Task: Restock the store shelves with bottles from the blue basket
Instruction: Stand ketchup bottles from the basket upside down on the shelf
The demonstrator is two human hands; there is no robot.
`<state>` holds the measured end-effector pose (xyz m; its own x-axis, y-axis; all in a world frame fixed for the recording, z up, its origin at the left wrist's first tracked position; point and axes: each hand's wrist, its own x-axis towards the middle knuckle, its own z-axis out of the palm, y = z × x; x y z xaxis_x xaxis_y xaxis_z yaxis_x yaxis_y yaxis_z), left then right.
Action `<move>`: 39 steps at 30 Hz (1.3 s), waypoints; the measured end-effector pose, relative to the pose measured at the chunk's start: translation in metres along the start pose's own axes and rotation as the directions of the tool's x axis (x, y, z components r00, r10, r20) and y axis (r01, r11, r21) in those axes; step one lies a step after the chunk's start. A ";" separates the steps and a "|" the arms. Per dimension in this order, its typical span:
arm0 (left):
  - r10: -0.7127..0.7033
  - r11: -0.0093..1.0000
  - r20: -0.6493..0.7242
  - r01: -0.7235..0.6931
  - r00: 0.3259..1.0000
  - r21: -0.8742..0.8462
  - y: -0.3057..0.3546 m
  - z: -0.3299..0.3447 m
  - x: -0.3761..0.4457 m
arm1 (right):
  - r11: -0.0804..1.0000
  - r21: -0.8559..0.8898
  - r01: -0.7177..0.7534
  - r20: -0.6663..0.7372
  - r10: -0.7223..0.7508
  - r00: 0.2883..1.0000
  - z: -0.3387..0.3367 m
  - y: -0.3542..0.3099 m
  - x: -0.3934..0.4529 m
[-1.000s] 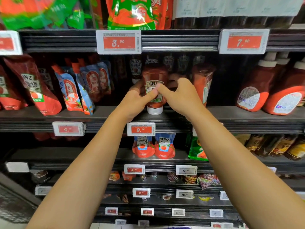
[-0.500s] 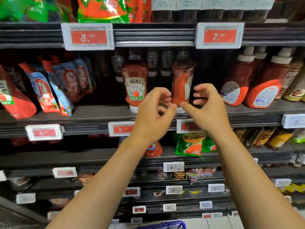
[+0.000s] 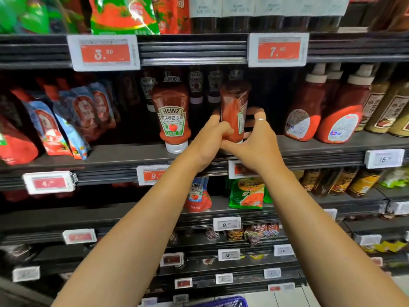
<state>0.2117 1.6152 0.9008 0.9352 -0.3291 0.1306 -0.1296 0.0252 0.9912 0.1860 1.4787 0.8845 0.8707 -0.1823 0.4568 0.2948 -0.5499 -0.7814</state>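
Both hands clasp one ketchup bottle (image 3: 234, 111) standing on the shelf (image 3: 124, 155), the left hand (image 3: 210, 141) gripping its left side, the right hand (image 3: 257, 140) its right.

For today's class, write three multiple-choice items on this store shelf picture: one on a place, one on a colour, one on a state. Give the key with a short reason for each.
1. Where is the blue basket?
A. at the bottom edge of the view, below the shelves
B. on the top shelf
C. hanging from the left arm

2. What colour is the cap of the label-forward Heinz bottle?
A. green
B. white
C. black

3. What are the two hands doing?
A. hanging idle
B. pressing a price tag
C. gripping the turned ketchup bottle

Key:
1 A, only its blue rim shows under the lowest shelves.
2 B, the bottle stands on a white cap on the shelf.
3 C, the left hand and right hand curl round that bottle from either side.
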 end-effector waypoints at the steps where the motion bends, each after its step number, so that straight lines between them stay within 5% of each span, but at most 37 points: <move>1: 0.005 1.000 -0.001 -0.005 1.000 0.001 -0.001 -0.001 0.001 | 0.999 -0.042 -0.003 -0.030 0.001 1.000 0.002 0.000 0.000; 4: 0.026 0.999 -0.029 -0.026 0.999 -0.025 -0.007 -0.005 0.002 | 0.995 -0.095 0.009 -0.082 -0.016 0.996 0.004 0.003 0.002; 14: 0.112 0.993 -0.045 -0.113 0.993 -0.026 -0.017 -0.005 0.001 | 0.980 0.198 -0.002 0.145 -0.028 0.989 -0.013 0.020 0.001; 24: 0.297 0.931 -0.205 -0.235 0.933 0.280 -0.020 0.008 -0.020 | 0.999 0.049 0.013 0.111 -0.018 0.994 -0.006 0.016 0.007; 26: 0.364 0.902 -0.290 -0.256 0.885 0.348 -0.022 0.007 -0.033 | 0.999 0.053 0.002 0.120 -0.008 0.993 -0.007 0.016 0.006; 30: 0.558 0.801 -0.470 -0.295 0.684 0.522 -0.014 -0.009 -0.058 | 1.000 0.025 0.004 0.138 -0.007 0.990 -0.005 0.015 0.007; 35: 0.570 0.794 -0.604 -0.182 0.557 0.581 -0.011 -0.048 -0.067 | 1.000 0.005 -0.013 0.213 0.012 0.977 0.004 0.006 0.011; 39: 0.425 0.835 -0.601 -0.036 0.677 0.549 -0.010 -0.073 -0.058 | 0.999 -0.031 -0.009 0.195 0.015 0.981 0.013 -0.004 0.015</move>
<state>0.1832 1.7028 0.8844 0.7760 0.3551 0.5212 -0.3233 -0.4856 0.8122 0.2033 1.4888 0.8888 0.9352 -0.0281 0.3530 0.2743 -0.5730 -0.7723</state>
